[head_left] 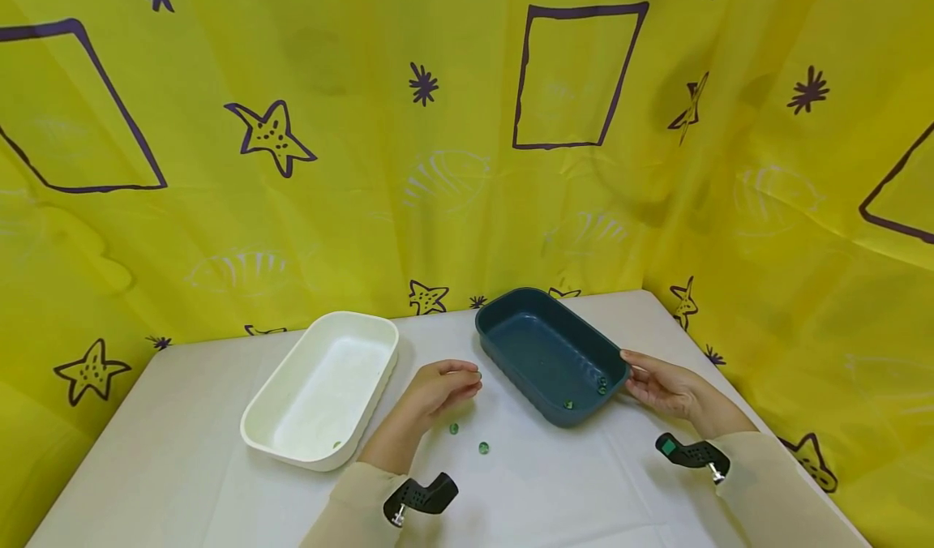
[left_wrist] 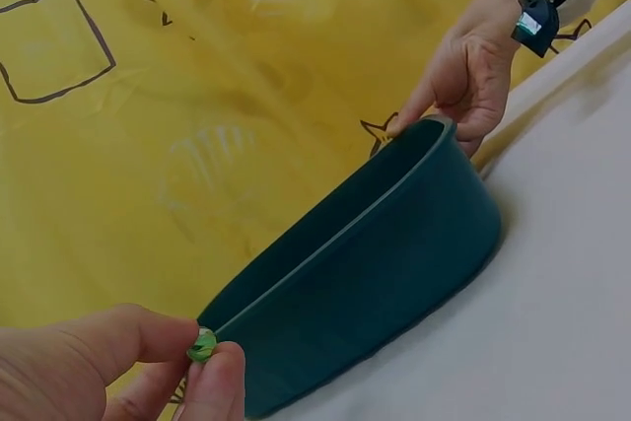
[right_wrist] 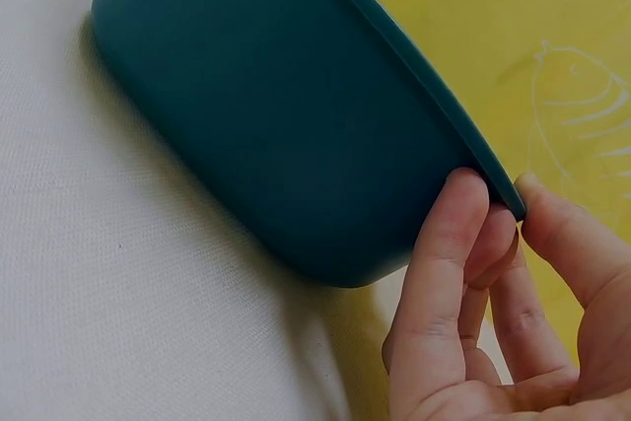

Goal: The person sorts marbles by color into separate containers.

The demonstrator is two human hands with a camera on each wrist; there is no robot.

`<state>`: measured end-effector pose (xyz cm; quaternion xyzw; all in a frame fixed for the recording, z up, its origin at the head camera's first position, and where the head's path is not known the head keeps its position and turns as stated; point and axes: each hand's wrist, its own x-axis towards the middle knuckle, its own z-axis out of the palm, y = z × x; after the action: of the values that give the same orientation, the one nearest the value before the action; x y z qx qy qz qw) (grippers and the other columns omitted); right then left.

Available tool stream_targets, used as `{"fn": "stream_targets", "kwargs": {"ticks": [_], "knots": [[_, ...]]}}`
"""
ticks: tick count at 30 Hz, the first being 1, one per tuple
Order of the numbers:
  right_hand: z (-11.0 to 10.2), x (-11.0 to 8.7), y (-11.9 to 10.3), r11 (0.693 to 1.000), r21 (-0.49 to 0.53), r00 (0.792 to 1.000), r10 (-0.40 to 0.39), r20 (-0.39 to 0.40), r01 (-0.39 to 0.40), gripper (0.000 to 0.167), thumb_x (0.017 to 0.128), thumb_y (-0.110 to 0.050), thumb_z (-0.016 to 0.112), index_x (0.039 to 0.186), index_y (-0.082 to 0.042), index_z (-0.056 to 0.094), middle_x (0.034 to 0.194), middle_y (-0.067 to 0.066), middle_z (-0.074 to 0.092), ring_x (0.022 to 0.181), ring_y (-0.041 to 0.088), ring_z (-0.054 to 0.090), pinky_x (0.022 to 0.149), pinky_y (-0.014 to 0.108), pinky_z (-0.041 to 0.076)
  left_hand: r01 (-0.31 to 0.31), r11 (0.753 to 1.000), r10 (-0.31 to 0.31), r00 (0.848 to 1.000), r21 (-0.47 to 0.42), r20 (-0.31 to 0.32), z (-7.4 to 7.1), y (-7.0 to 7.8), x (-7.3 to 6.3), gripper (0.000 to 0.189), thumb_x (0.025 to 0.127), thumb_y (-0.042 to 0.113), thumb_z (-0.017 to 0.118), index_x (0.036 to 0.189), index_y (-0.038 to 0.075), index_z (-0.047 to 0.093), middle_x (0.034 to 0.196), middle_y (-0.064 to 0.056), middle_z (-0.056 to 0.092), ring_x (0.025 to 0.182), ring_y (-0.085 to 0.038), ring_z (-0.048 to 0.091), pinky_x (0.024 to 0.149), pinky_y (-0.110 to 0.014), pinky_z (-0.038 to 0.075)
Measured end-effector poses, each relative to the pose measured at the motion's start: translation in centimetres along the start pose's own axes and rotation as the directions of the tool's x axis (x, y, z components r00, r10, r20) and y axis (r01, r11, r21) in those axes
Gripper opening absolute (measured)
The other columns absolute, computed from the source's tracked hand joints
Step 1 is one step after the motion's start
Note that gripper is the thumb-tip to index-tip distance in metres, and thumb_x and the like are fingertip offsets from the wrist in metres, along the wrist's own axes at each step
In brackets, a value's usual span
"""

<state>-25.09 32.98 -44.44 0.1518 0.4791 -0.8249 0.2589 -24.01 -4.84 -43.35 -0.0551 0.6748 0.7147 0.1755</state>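
Observation:
My left hand (head_left: 441, 391) pinches a green glass marble (left_wrist: 202, 345) between thumb and finger, just beside the near long side of a dark teal bin (head_left: 552, 357). With thumb and fingers, my right hand (head_left: 667, 387) grips the bin's rim at its right end; the right wrist view shows the thumb on top and the fingertips (right_wrist: 467, 189) under the lip. A few green marbles (head_left: 568, 404) lie inside the teal bin, near that right end. On the cloth between the arms are two more, a left marble (head_left: 454, 429) and a right marble (head_left: 484, 448).
Left of my left hand stands a white bin (head_left: 343, 318), with one small green marble (head_left: 336, 445) at its near end. A white cloth (head_left: 554, 491) covers the table. Yellow patterned curtains (head_left: 350, 126) hang behind the table and along its right side.

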Motion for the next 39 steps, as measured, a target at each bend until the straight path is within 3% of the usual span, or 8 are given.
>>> {"fn": "stream_targets", "kwargs": {"ticks": [9, 17, 24, 39], "knots": [[0.0, 0.0, 0.0, 1.0, 0.008, 1.0, 0.001, 0.01, -0.001, 0.023, 0.102, -0.018, 0.054, 0.088, -0.014, 0.073, 0.084, 0.002, 0.068, 0.076, 0.01, 0.066, 0.076, 0.016, 0.057, -0.01, 0.998, 0.014, 0.998, -0.057, 0.067, 0.9, 0.4, 0.9, 0.029, 0.093, 0.001, 0.062, 0.119, -0.011, 0.06, 0.097, -0.011, 0.067, 0.084, -0.012, 0.067, 0.081, -0.024, 0.059], [0.0, 0.0, 0.0, 1.0, 0.014, 1.0, 0.008, 0.001, -0.008, 0.023, 0.101, -0.018, 0.056, 0.088, -0.014, 0.074, 0.084, 0.002, 0.069, 0.076, 0.011, 0.067, 0.076, 0.016, 0.058, 0.003, 0.997, 0.004, 0.997, -0.083, 0.08, 2.1, 0.9, 1.6, 0.027, 0.093, -0.001, 0.063, 0.118, -0.01, 0.06, 0.1, -0.015, 0.069, 0.085, -0.014, 0.068, 0.081, -0.025, 0.06], [0.1, 0.0, 0.0, 1.0, 0.021, 1.0, 0.009, -0.014, -0.009, 0.022, 0.1, -0.017, 0.058, 0.087, -0.013, 0.074, 0.084, 0.003, 0.069, 0.076, 0.011, 0.066, 0.076, 0.016, 0.058, -0.021, 0.995, 0.032, 0.993, -0.093, 0.114, 3.2, 1.0, 2.1, 0.028, 0.092, -0.003, 0.063, 0.118, -0.013, 0.059, 0.09, -0.007, 0.067, 0.08, -0.011, 0.067, 0.084, -0.027, 0.059], [0.0, 0.1, 0.1, 1.0, 0.025, 1.0, 0.009, -0.01, -0.009, 0.02, 0.1, -0.018, 0.058, 0.088, -0.014, 0.073, 0.084, 0.002, 0.069, 0.077, 0.01, 0.066, 0.077, 0.016, 0.058, 0.002, 0.993, 0.012, 0.993, -0.119, 0.114, 5.0, 1.6, 2.5, 0.031, 0.092, -0.003, 0.064, 0.12, -0.013, 0.058, 0.089, -0.007, 0.069, 0.077, -0.011, 0.067, 0.082, -0.026, 0.06]]}}
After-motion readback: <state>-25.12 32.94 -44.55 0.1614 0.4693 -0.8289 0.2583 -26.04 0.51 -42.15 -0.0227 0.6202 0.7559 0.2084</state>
